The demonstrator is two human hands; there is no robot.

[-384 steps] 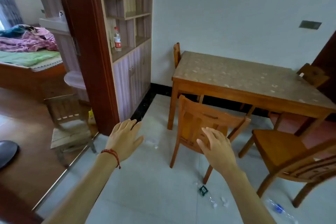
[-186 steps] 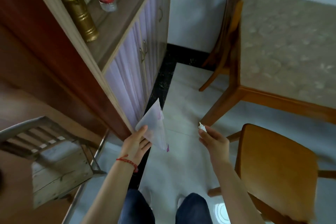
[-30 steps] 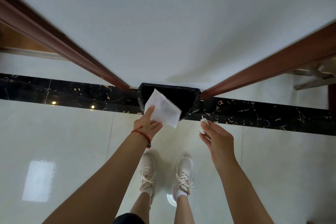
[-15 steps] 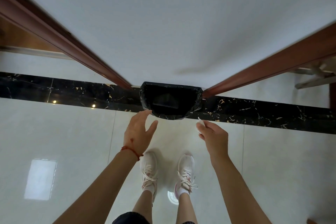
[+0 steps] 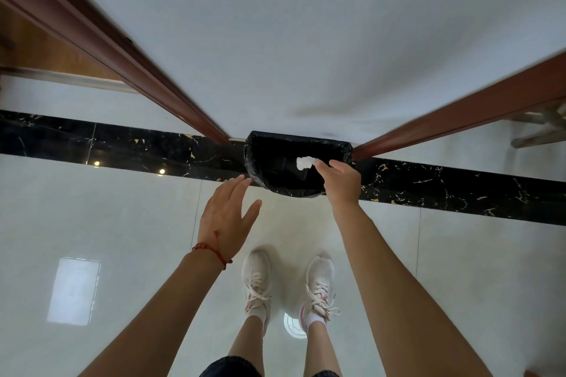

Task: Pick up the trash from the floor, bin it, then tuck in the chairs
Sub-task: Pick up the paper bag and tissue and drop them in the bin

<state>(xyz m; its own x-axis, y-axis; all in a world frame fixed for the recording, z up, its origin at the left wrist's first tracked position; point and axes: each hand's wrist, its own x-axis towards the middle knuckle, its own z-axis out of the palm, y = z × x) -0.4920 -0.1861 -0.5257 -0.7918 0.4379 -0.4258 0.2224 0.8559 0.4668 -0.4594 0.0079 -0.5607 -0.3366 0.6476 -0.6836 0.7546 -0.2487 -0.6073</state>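
right hand (image 5: 340, 184): pinches a white paper scrap (image 5: 305, 162) over the mouth of the black-lined bin (image 5: 260, 168) at 12 o'clock | left hand (image 5: 225, 217): fingers spread wide, holds nothing, at 10 o'clock of the white shoes (image 5: 288, 281)

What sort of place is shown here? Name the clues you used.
Probably a room in a home: glossy pale floor tiles with a black marble border strip, reddish-brown wooden door frames on a white wall, and a black-lined waste bin.
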